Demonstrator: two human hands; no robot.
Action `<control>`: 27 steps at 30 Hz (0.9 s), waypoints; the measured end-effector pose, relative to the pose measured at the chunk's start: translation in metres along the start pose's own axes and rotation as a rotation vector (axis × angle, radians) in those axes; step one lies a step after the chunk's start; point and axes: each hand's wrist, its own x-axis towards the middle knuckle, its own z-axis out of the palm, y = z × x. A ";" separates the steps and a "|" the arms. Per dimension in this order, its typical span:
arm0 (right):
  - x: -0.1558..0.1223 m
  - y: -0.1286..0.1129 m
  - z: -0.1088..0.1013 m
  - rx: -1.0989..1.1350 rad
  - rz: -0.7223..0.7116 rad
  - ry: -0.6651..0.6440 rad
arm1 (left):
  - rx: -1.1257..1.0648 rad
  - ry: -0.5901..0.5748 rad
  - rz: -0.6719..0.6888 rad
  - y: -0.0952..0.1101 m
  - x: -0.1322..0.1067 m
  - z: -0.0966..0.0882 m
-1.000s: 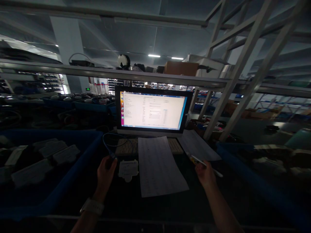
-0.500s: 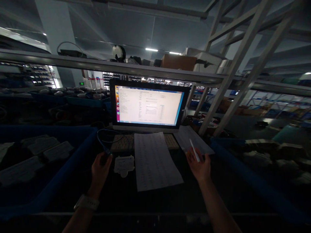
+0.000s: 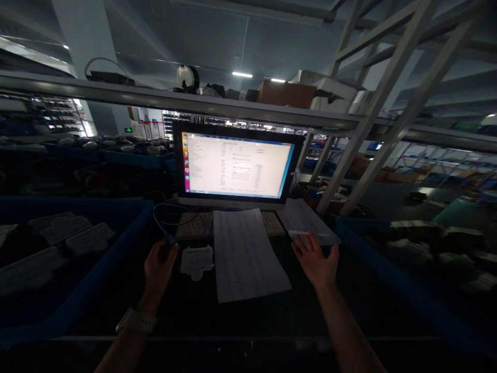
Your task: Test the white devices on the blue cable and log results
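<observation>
My left hand (image 3: 160, 264) is closed around the end of a thin blue cable (image 3: 165, 231), at its connector. Just to the right of it lies a small white labelled cover (image 3: 197, 262), with a rounded tab at its lower edge. My right hand (image 3: 315, 259) is turned palm up, fingers spread and thumb out to the side. At its fingertips a white pen (image 3: 316, 234) shows as a blurred level streak over a white paper (image 3: 306, 220); whether the fingers touch it I cannot tell. A printed sheet (image 3: 246, 259) lies between my hands, partly over the keyboard (image 3: 194, 226).
A lit monitor (image 3: 236, 166) stands behind the keyboard, under a metal shelf (image 3: 217, 106) with a cardboard box (image 3: 287, 95). Blue bins flank the desk: the left bin (image 3: 112, 259) holds white-labelled units, the right bin (image 3: 384, 269) several dark and pale parts. Metal posts (image 3: 368, 124) rise at right.
In my right hand the pen has gone from upright across the fingers to a level streak at the fingertips, and the fingers have spread. My left hand keeps hold of the cable. The view has shifted slightly.
</observation>
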 end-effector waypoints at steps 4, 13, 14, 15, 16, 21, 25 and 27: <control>-0.004 -0.001 0.005 0.021 0.026 -0.032 | -0.010 0.005 0.004 -0.001 0.000 0.000; -0.004 0.000 0.007 0.043 0.066 -0.052 | 0.013 0.009 -0.002 -0.003 0.001 0.000; -0.004 0.000 0.007 0.044 0.064 -0.056 | 0.009 0.013 0.003 -0.003 0.001 0.000; -0.004 0.000 0.007 0.041 0.065 -0.052 | 0.003 0.016 0.006 -0.003 0.001 0.000; -0.005 0.000 0.007 0.037 0.066 -0.048 | -0.005 0.016 0.006 -0.003 0.000 0.000; -0.007 -0.002 0.010 0.032 0.092 -0.061 | -0.014 0.011 -0.011 0.000 -0.001 0.001; -0.007 -0.001 0.010 0.020 0.078 -0.057 | -0.014 0.009 0.016 0.001 -0.001 0.001; -0.007 0.000 0.009 0.014 0.070 -0.058 | -0.015 0.019 0.020 0.001 -0.001 0.000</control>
